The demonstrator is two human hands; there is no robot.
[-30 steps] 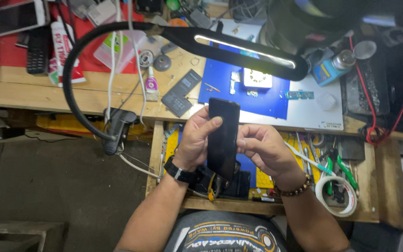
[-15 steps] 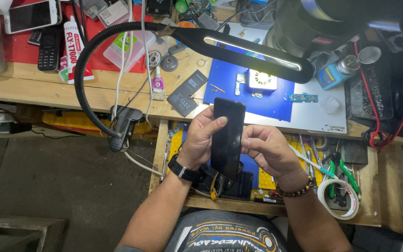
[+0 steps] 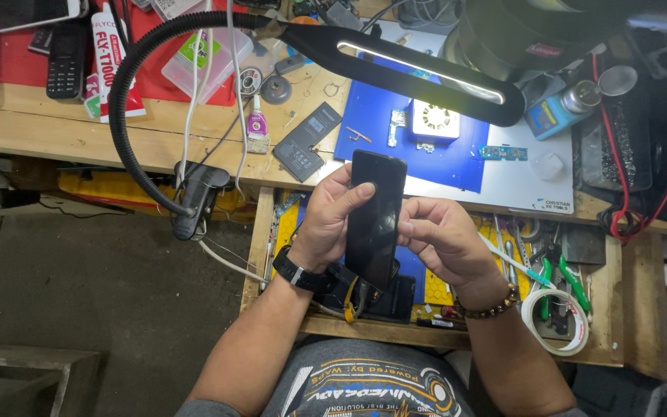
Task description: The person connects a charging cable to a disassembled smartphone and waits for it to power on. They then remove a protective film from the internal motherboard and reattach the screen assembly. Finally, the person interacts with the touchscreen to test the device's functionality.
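Both hands hold a black smartphone (image 3: 374, 216) upright over an open wooden drawer (image 3: 619, 324). My left hand (image 3: 332, 220), with a black watch at the wrist, grips the phone's left edge, one finger lying across the dark screen near the top. My right hand (image 3: 445, 243), with a beaded bracelet, holds the right edge, its thumb pressed on the side. The phone's lower end hides behind my fingers and dark parts in the drawer.
A clamp-on gooseneck lamp (image 3: 418, 66) arches over the wooden bench. On a blue mat (image 3: 441, 166) lie small circuit parts; a battery (image 3: 306, 139) lies left of it. Glue tubes, phones and cables crowd the back. Green-handled pliers (image 3: 569, 282) and white tape (image 3: 557, 332) sit in the drawer.
The phone has stayed between both hands and shifted slightly right in view; my left finger now rests across the screen's upper part.
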